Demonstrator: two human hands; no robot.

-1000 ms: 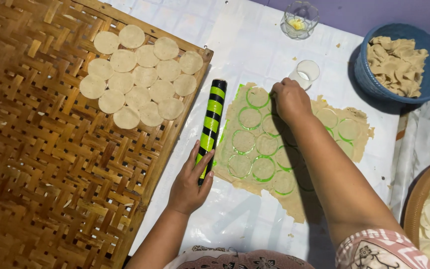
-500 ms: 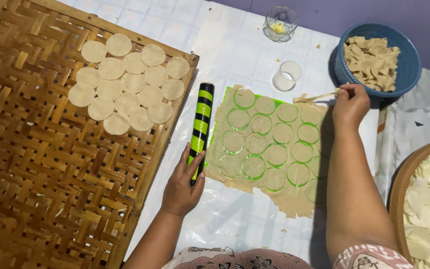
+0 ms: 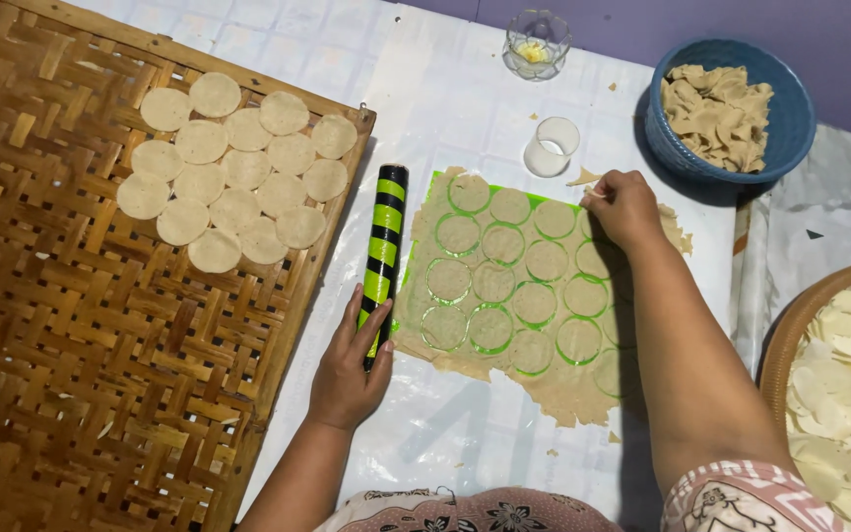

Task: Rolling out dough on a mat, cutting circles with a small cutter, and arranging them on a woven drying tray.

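- Right now, in the head view, my left hand (image 3: 347,369) lies flat on the near end of the rolling pin (image 3: 382,258); my fingers (image 3: 371,330) are stretched along it rather than curled round, so they press on it without gripping.
- My right hand (image 3: 624,205) is at the far edge of the dough sheet (image 3: 519,286), fingers pinched together on the offcut strip between the cut circles; it looks closed on that thin strip, though the tips are partly hidden.
- That sheet lies on green plastic over the white bench (image 3: 445,99), just right of my left fingers and under my right forearm.
- I judge the dough soft, thin and light, quick to tear; the scrap is best lifted slowly from its outer edge, keeping clear of the rounds.
- Its long axis runs from my left fingers toward my right ones; the pin's runs away from me, tilted slightly right.
- Beyond my right fingers sit a small cup (image 3: 551,146) and a blue bowl of scraps (image 3: 726,103); left of my left fingers, a woven tray (image 3: 71,345) carries cut dough discs (image 3: 233,167).
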